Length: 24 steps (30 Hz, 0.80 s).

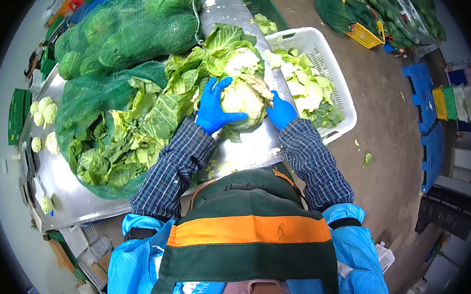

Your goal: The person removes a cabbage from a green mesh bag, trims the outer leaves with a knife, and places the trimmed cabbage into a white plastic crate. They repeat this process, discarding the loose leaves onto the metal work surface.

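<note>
A pale green cabbage (242, 105) sits on the metal table in front of me, with a limp, brownish leaf at its upper right. My left hand (214, 108), in a blue glove, grips the cabbage's left side, thumb across its front and fingers behind. At its right edge, my right hand (282, 111), also gloved in blue, has its fingers closed at the loose leaf; the fingertips are partly hidden. Large loose outer leaves (173, 108) lie left of the cabbage, and more leaves with white ribs (240, 62) are just beyond it.
A white crate (348, 100) of leaves stands at the table's right side. Full green mesh sacks (129, 24) and an open mesh sack (82, 102) cover the table's left. Small pale heads (44, 111) lie farther left. Blue pallets (422, 99) stand at the right.
</note>
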Each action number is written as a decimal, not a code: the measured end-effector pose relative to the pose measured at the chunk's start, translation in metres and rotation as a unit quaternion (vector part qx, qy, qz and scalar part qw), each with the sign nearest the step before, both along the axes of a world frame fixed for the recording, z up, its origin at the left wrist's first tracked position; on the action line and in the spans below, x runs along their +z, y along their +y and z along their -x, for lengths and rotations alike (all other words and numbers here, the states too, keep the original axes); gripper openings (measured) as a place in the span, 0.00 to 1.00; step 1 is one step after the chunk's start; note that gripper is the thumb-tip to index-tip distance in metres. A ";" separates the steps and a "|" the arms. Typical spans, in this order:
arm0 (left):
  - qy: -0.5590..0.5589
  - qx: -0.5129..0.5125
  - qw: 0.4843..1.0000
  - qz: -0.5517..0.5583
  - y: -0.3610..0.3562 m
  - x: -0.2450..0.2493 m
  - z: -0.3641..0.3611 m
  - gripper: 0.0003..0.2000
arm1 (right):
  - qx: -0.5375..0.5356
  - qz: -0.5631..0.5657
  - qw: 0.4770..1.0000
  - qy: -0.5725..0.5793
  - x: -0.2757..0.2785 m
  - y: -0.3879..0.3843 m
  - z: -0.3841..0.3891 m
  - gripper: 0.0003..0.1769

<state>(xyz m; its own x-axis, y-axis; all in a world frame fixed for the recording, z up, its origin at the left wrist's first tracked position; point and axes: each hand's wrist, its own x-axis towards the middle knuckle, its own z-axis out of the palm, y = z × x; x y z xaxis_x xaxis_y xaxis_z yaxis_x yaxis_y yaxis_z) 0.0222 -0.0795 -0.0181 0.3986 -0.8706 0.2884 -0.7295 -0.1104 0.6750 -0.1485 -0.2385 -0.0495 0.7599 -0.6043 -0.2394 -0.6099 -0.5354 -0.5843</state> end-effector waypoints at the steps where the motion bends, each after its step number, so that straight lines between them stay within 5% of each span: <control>1: 0.078 0.072 0.994 0.016 0.000 0.000 0.006 0.50 | 0.017 0.022 0.999 0.027 0.006 0.004 0.000 0.32; 3: 0.156 0.198 0.966 0.054 -0.002 -0.011 0.013 0.43 | 0.034 0.072 0.995 0.068 0.027 0.019 -0.001 0.34; 6: 0.116 0.264 0.954 0.081 0.010 -0.030 0.006 0.55 | 0.045 0.059 0.996 0.058 0.026 0.010 -0.005 0.35; 10: 0.236 0.227 0.942 0.080 0.030 -0.035 -0.006 0.57 | 0.003 -0.064 0.998 -0.017 -0.003 -0.034 -0.008 0.39; 12: 0.403 0.142 0.902 0.058 0.041 -0.041 -0.014 0.55 | -0.014 -0.087 0.996 0.004 -0.005 -0.046 -0.003 0.40; 14: 0.393 0.141 0.908 0.045 0.047 -0.041 -0.015 0.52 | -0.023 -0.111 0.993 0.031 -0.009 -0.054 0.000 0.42; 18: 0.522 0.086 0.844 0.088 0.039 -0.049 -0.008 0.49 | -0.052 -0.117 0.992 0.024 -0.033 -0.086 0.002 0.50; 21: 0.686 0.154 0.711 0.009 0.039 -0.037 0.019 0.41 | -0.065 -0.034 0.993 0.088 -0.012 -0.104 0.013 0.50; 22: 0.734 0.183 0.654 0.007 0.040 -0.033 0.027 0.39 | -0.083 -0.030 0.996 0.030 -0.029 -0.119 0.022 0.47; 24: 0.716 0.190 0.672 -0.021 0.042 -0.057 0.033 0.33 | -0.218 -0.116 0.969 0.006 -0.023 -0.140 0.033 0.47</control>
